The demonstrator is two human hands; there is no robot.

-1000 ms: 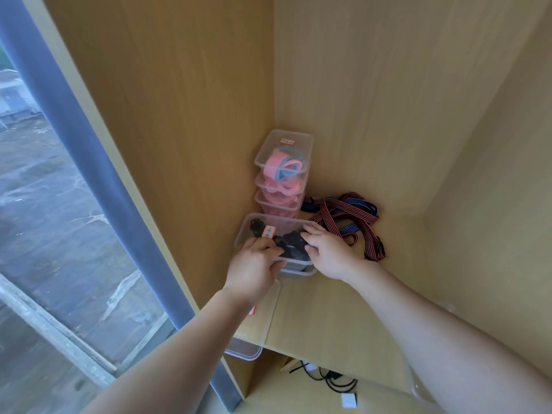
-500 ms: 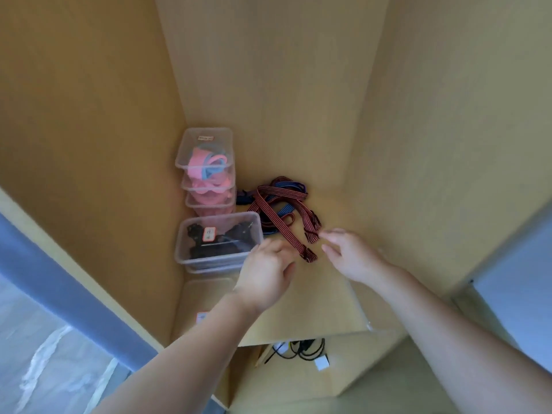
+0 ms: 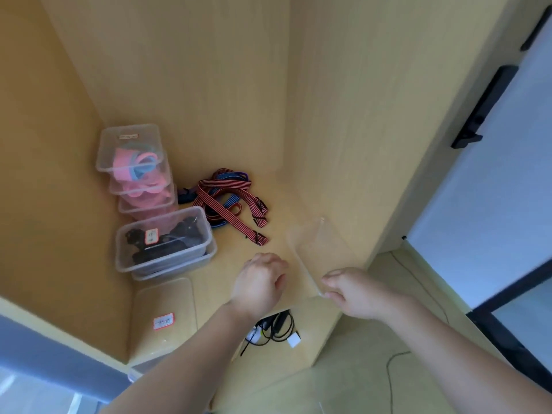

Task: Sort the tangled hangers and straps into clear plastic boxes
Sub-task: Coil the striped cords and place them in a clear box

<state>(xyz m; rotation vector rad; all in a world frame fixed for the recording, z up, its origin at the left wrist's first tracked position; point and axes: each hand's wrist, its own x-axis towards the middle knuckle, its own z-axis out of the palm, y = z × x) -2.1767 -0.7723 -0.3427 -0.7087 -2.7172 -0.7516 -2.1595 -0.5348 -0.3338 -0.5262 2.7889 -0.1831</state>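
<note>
Now the tangled red-and-black striped straps point(image 3: 230, 204) are seen on the wooden shelf point(image 3: 221, 264) beyond both hands, one end trailed toward the nearer left hand point(image 3: 260, 283), its fingers curled on nothing. Right of the straps, a clear rectangular plastic box point(image 3: 322, 252) is pinched by the right hand point(image 3: 355, 294).

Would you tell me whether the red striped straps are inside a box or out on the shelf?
Out: the red striped straps lie tangled on the shelf, beside the clear boxes, inside none.
</note>
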